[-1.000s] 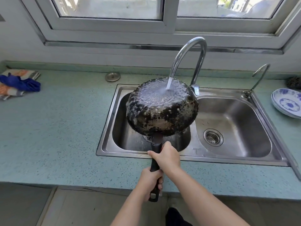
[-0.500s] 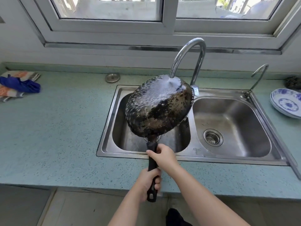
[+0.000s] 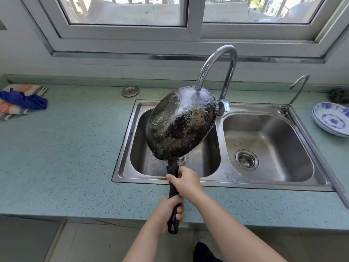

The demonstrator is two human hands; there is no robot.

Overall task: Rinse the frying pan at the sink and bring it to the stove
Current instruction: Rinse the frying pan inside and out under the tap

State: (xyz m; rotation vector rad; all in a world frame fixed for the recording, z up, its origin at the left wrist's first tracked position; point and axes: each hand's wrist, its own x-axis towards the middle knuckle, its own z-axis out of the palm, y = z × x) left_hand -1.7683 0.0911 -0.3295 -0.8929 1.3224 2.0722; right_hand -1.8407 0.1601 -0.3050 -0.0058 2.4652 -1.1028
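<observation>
The frying pan (image 3: 181, 127) was held tilted above the left basin (image 3: 200, 163) of the sink (image 3: 228, 181), its scorched, blotchy underside turned up toward the camera and its far rim just beneath the spout of the faucet (image 3: 217, 59). Water (image 3: 190, 97) fanned out over the upper part of the pan's base. The black handle (image 3: 172, 191) ran back over the sink's front rim toward the person. Both hands gripped it. The right hand (image 3: 186, 181) was closed around the handle nearer the pan, fingers wrapped over the top. The left hand (image 3: 170, 210) was closed around the end of the handle, over the front edge of the table (image 3: 75, 157), with the fingertips curling into view on the right side. The right basin (image 3: 268, 144) held only its drain strainer (image 3: 247, 159). A thin second tap (image 3: 298, 87) stood at the sink's back right corner. A metal stopper (image 3: 130, 91) lay near the back edge of the table, just beyond the sink's back left corner. Folded cloths (image 3: 20, 99) lay at the left edge, and stacked blue-and-white plates (image 3: 332, 120) sat at the right edge.
</observation>
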